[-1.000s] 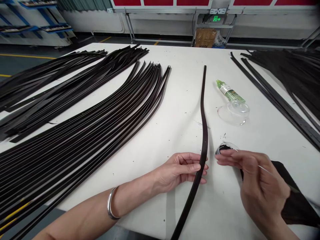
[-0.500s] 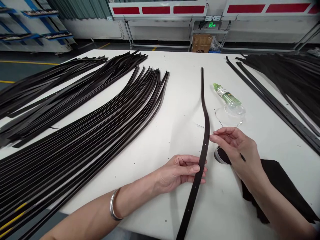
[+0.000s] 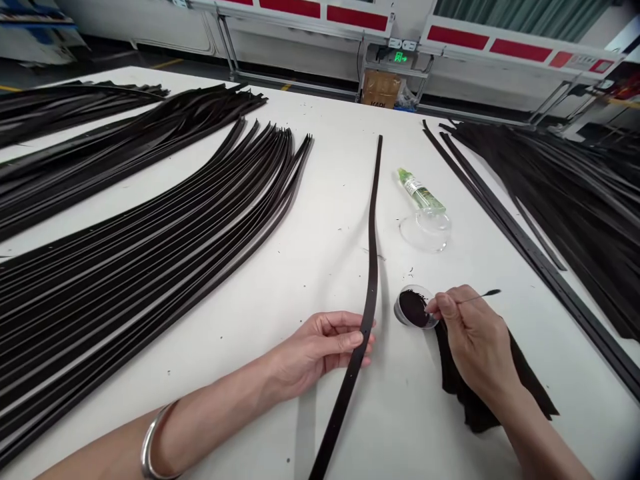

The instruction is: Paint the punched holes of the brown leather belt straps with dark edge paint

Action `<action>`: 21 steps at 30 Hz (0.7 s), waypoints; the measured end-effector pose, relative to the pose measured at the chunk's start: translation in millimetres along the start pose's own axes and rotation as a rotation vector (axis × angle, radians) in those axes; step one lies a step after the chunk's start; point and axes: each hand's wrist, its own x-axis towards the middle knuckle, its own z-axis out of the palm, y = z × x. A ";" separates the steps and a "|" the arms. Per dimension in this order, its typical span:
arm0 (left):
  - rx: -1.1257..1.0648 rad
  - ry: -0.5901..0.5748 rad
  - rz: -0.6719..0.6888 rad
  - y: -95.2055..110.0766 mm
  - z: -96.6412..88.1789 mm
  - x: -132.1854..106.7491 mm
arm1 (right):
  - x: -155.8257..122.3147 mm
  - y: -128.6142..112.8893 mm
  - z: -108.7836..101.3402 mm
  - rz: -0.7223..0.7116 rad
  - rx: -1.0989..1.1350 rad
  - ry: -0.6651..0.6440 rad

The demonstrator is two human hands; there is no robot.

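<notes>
Over the white table (image 3: 280, 293), my left hand (image 3: 320, 347) pinches a dark strip (image 3: 373, 267) between thumb and fingers, near a small cup (image 3: 414, 308); my right hand (image 3: 473, 340) pinches a thin stick (image 3: 493, 293) at the cup's rim.

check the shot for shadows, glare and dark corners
Head view: soft, faint shadows fall on the white table beside the black strip in the left hand; head view: bright highlights sit on the silver bangle; head view: the two right-hand corners darken.
</notes>
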 end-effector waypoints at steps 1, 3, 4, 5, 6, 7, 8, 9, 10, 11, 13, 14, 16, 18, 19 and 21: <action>0.001 0.003 0.000 -0.3 -0.1 0.2 | 0.4 0.1 2.1 -0.040 -0.019 0.001; 0.001 0.005 -0.002 -1.0 -0.4 0.6 | 1.3 0.6 5.1 -0.095 -0.049 0.000; -0.001 0.007 0.000 -1.3 -0.6 0.7 | 1.5 1.2 6.1 -0.109 -0.059 -0.002; -0.002 0.009 0.001 -1.5 -0.8 0.8 | 1.5 2.0 6.9 -0.116 -0.064 -0.004; -0.005 0.011 0.003 -1.6 -0.9 0.7 | 1.3 2.9 7.5 -0.118 -0.066 -0.006; -0.007 0.011 0.005 -1.4 -0.8 0.6 | 0.9 3.8 8.2 -0.118 -0.067 -0.007; -0.008 0.011 0.009 -1.0 -0.7 0.3 | 0.5 4.6 8.8 -0.119 -0.068 -0.006; -0.005 0.008 0.010 -0.5 -0.3 0.1 | 0.1 5.4 9.5 -0.119 -0.069 -0.006; 0.000 0.004 0.009 0.2 0.2 -0.2 | -0.2 6.0 10.2 -0.120 -0.068 -0.007; 0.004 0.003 0.007 0.7 0.7 -0.4 | -0.3 6.6 10.9 -0.121 -0.065 -0.008; 0.007 0.003 0.004 1.4 1.5 -0.6 | -0.1 7.2 12.1 -0.121 -0.054 -0.014; 0.005 0.003 0.002 1.4 1.7 -0.6 | 0.1 7.3 12.4 -0.118 -0.049 -0.014; -0.001 0.005 0.002 0.9 1.7 -0.4 | 0.2 6.8 11.8 -0.105 -0.039 -0.010; -0.002 0.002 0.003 0.3 1.1 -0.3 | -0.7 4.4 9.2 -0.087 -0.036 0.004; -0.002 0.002 0.004 0.1 0.9 -0.2 | -1.4 2.3 7.1 -0.056 -0.018 0.017; 0.003 -0.002 0.007 0.3 0.6 -0.4 | -3.2 -3.4 2.1 0.083 0.060 0.057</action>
